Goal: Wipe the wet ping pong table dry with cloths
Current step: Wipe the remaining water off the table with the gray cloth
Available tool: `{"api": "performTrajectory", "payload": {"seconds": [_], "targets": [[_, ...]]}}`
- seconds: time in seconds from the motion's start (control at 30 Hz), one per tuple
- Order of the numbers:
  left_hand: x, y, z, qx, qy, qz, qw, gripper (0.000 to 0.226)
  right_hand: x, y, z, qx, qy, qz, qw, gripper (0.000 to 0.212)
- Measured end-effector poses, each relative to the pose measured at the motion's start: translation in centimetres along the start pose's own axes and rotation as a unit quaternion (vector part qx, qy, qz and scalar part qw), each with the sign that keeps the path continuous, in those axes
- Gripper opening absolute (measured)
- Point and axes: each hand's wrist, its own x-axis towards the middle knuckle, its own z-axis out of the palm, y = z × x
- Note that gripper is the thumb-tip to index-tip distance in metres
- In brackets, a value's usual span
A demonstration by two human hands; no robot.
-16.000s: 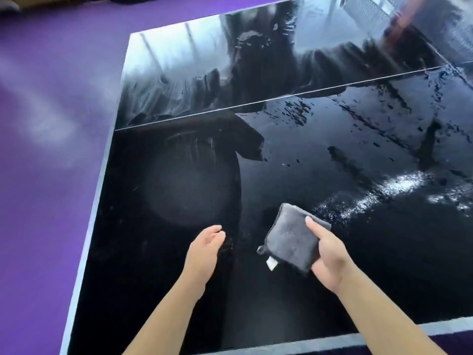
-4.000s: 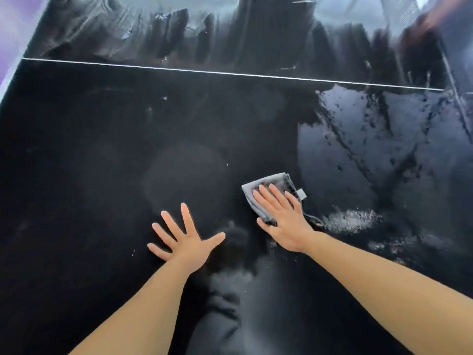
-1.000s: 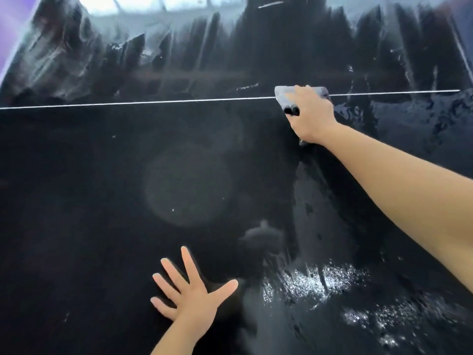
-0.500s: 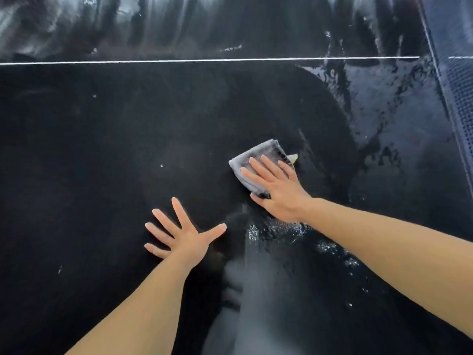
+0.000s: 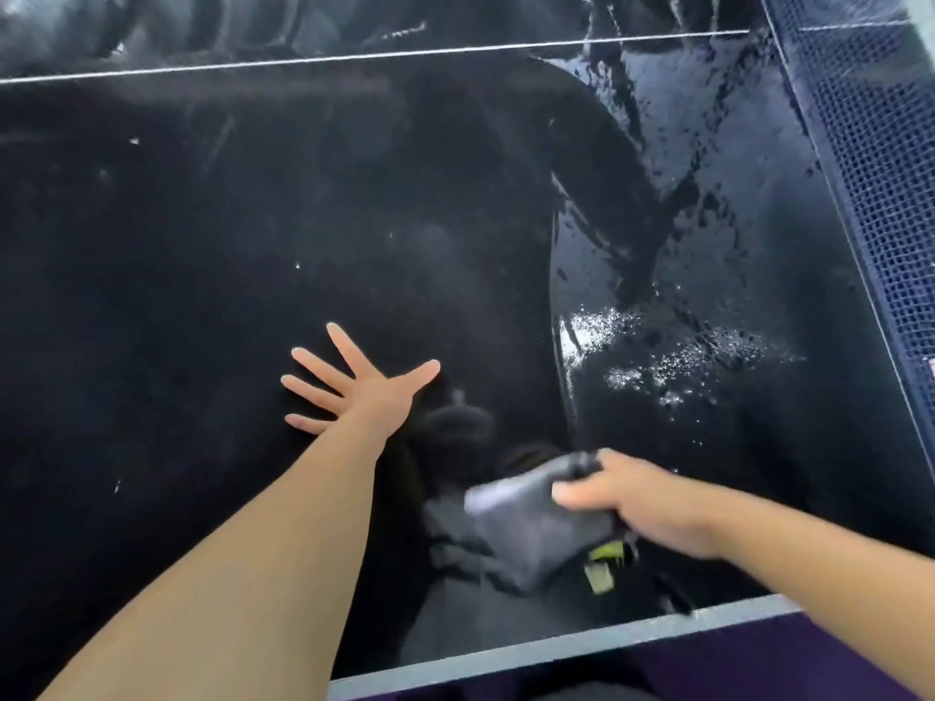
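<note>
The black ping pong table [image 5: 202,220] fills the view. Its left part looks matte, while water streaks and droplets [image 5: 657,356] glisten on the right part. My left hand [image 5: 356,389] lies flat on the table with the fingers spread. My right hand [image 5: 642,503] grips a grey cloth [image 5: 531,533] close to the near edge, thumb on top of it; both are blurred by motion. A yellow-green label [image 5: 602,566] hangs from the cloth.
The dark net [image 5: 880,169] runs along the right side. A white centre line [image 5: 354,56] crosses the table at the far end. The white near edge [image 5: 556,645] borders purple floor [image 5: 759,665].
My right hand has pulled the cloth from the middle of the table back toward the near edge, and it now grips the cloth instead of pressing it flat. My left hand stays planted.
</note>
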Motion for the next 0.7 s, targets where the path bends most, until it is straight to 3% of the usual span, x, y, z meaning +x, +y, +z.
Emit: {"api": "performTrajectory", "payload": {"seconds": [0.1,0.2,0.3,0.37,0.47,0.53,0.6,0.7], "targets": [[0.5,-0.1,0.3,0.002,0.007,0.003,1.0,0.135,2.8,-7.3,-3.9,0.013,0.121,-0.144,0.982,0.017],[0.8,-0.2,0.5,0.005,0.012,0.005,1.0,0.134,7.7,-13.0,-6.1,-0.172,0.17,-0.29,0.926,0.036],[0.9,-0.3,0.8,0.014,0.015,0.002,1.0,0.134,14.4,-13.6,-7.5,-0.355,0.276,-0.236,0.862,0.034],[0.9,-0.2,0.8,0.021,0.017,0.0,1.0,0.133,17.4,-11.3,-6.5,-0.342,0.295,-0.205,0.868,0.043],[1.2,-0.1,0.5,0.011,0.019,0.01,1.0,0.133,18.5,-7.0,-4.0,-0.15,0.312,-0.232,0.909,0.052],[0.9,-0.2,0.2,-0.009,0.012,0.015,1.0,0.134,16.6,-3.9,-1.7,-0.097,0.284,-0.226,0.927,0.051],[0.3,-0.4,-0.1,-0.01,0.018,0.029,0.999,0.135,13.7,-0.5,1.7,-0.077,0.255,-0.218,0.939,0.051],[-0.6,-1.1,-0.5,-0.031,0.012,0.057,0.998,0.125,9.7,5.4,6.7,-0.144,0.274,-0.196,0.93,0.051]]}}
